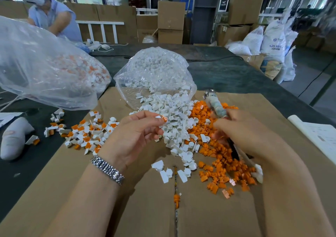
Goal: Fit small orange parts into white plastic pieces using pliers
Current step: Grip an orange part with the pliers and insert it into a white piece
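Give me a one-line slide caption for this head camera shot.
Left hand pinches a white piece while right hand grips pliers over piles of white and orange parts on cardboard.

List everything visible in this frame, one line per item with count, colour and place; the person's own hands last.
white pieces: loose pile, white, centre of cardboard
orange parts: loose pile, orange, right of the white pile
assembled pieces: scattered heap, white with orange, left on cardboard
open bag: one, clear, holds white pieces, behind the pile
large bag: one, clear, white-and-orange pieces inside, far left
cardboard sheet: one, brown, on the dark table
cardboard boxes: several, brown, background
white sacks: several, far right
second person: one, blue shirt, headset, top left
pliers: one, blurred, in right hand
left hand: pinches a white piece with orange
right hand: grips the pliers
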Demonstrator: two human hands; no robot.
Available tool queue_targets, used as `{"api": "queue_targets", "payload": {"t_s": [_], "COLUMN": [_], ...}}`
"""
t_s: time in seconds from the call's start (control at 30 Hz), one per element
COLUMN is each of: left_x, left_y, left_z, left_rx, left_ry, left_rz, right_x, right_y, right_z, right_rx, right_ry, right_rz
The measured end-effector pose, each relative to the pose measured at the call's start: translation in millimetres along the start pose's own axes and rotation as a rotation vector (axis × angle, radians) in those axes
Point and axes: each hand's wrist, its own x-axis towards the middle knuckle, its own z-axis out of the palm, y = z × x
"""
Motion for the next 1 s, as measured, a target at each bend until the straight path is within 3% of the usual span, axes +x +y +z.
{"api": "queue_targets", "payload": {"t_s": [0.13,0.3,0.63,1.0], "left_x": [1,-2,-4,-4], "left_y": [2,4,3,1], "left_z": [-4,-5,1,4], "left_rx": [-0.048,-0.059,0.059,0.047], "left_ry": [0.013,-0.014,0.044,0.092], "left_rz": [0.026,0.043,0.041,0.009], "right_x": [-20,-33,-40,-42], "right_y": [-21,-30,-28,-23], "right_z": [2,24,39,68], "right_rx": [0.22,0.071,0.103,0.055], "right_ry": [-0.348,-0.436,-0.418,-0.203], "right_rz": [-0.031,-0.078,-0.061,-0.123]}}
